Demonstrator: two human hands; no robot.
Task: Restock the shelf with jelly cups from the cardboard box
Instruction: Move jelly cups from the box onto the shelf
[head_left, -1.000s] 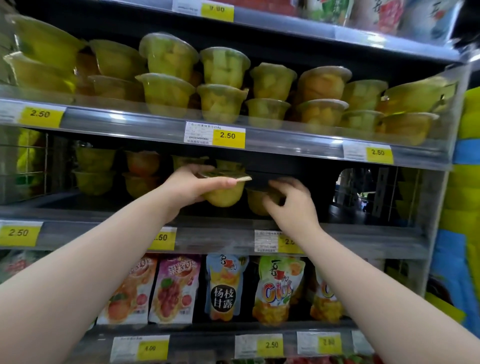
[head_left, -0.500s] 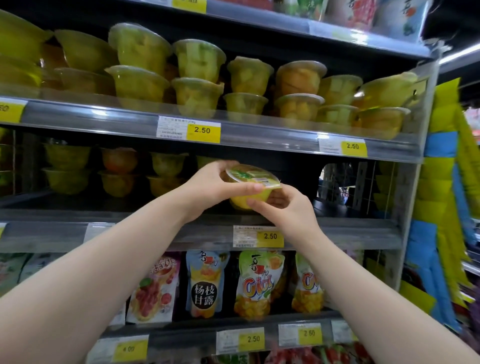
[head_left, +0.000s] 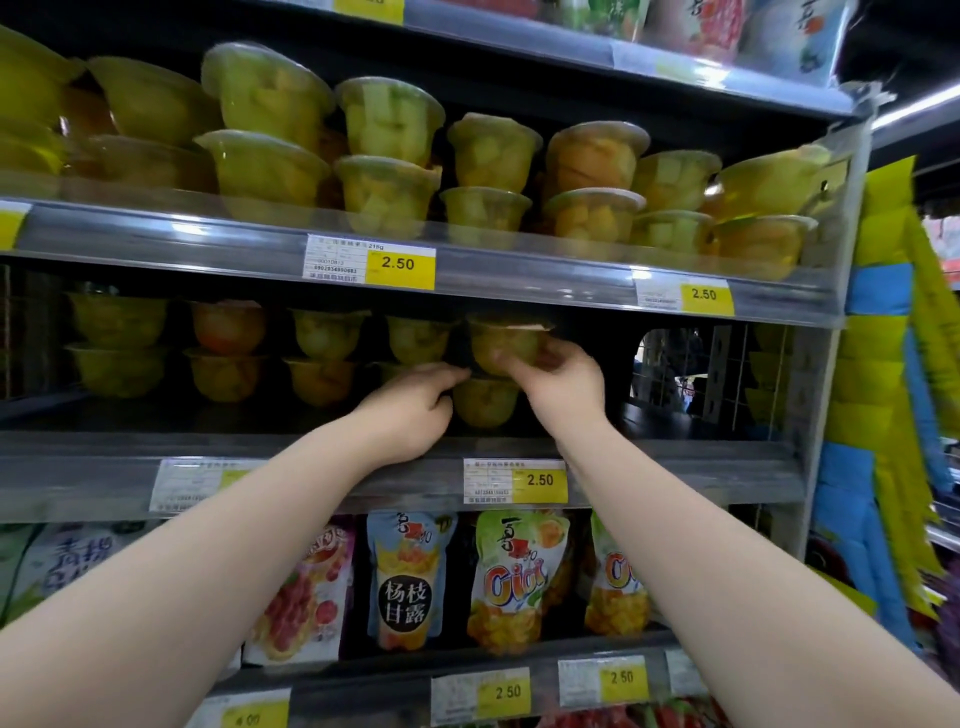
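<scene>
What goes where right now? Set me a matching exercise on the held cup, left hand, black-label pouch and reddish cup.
Things: 1 held cup; 2 left hand; 3 black-label pouch; 4 reddish cup.
Places: A below the middle shelf; B in the right hand's fingers, above the lower cup; C stacked, far left of both hands; D close against the lower cup's left side.
Pairs: 1-B, 2-D, 3-A, 4-C.

A: Entry one, limbs in view?
B: Two forearms, left forearm (head_left: 218, 525) and right forearm (head_left: 691, 525), both bare from the frame's lower edge to the wrist.
A: Entry two?
B: Two hands, left hand (head_left: 415, 410) and right hand (head_left: 563, 382), both bare.
A: Finer detail, nails and knuckles?
B: Knuckles show as soft ridges. Nails are too blurred to list.
</scene>
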